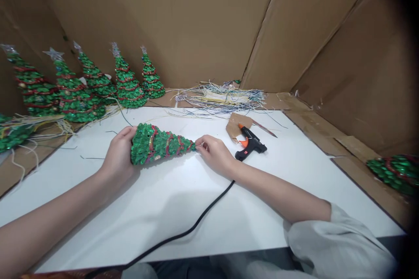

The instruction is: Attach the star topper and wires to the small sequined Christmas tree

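So the tree is lying on its side in mid-air over the white surface, wide base to the left and narrow tip to the right. The left hand has a closed grip around the base, fingers tucked behind it. The right hand is pinching right at the tip, thumb and fingers pretty much together there; can't make out if there's a bit of wire in that pinch too.

Just past the right hand there's a black glue gun with an orange nozzle, next to a scrap of cardboard. A black cord runs under the right forearm and curves down to the near edge.

Toward the back there's a messy bundle of thin wires, white, yellow and blue. Five star-topped green trees with red garlands stand at the back left, and another green tree is partly visible off to the right.
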### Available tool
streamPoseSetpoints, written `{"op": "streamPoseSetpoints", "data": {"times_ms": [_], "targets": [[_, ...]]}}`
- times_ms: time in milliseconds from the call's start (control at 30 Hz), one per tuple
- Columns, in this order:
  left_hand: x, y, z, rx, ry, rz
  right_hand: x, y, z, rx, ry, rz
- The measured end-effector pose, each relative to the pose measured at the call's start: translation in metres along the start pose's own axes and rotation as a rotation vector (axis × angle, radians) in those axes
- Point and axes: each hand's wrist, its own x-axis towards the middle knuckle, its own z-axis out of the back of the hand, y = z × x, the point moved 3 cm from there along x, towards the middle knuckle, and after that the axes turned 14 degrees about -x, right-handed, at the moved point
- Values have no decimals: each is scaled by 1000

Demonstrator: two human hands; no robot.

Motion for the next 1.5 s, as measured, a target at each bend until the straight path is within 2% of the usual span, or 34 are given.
{"op": "streamPoseSetpoints", "data": {"times_ms": [267,500,667,767,933,1100,1167,1233,1300,1333,1433,1500], "targets": [[14,2,-1,59,23,64,0,0,1,-34,-5,23],[18,-1,8,32,-102,-65,-2,2,-2,-76,-15,44],[24,-13,19,78,-90,-72,-5,4,-4,-120,-22,51],[32,-27,27,119,-76,-127,-6,4,-4,-135,-39,58],[51,-47,45,203,-95,-282,-8,4,-5,-181,-45,106],[56,-61,61,340,-179,-532,-10,5,-5,-221,-42,174],[49,-68,63,439,-204,-692,-10,6,-5,-212,-48,179],[37,-75,61,609,-202,-912,-11,6,-4,-210,-60,181],[27,-77,55,795,-122,-1069,-11,6,-4,-217,-70,183],[25,-76,52,877,-35,-1084,-11,6,-4,-221,-72,185],[26,-58,46,1032,343,-901,-12,5,-5,-222,-82,192],[29,-43,45,1091,543,-765,-12,4,-5,-221,-95,196]]}}
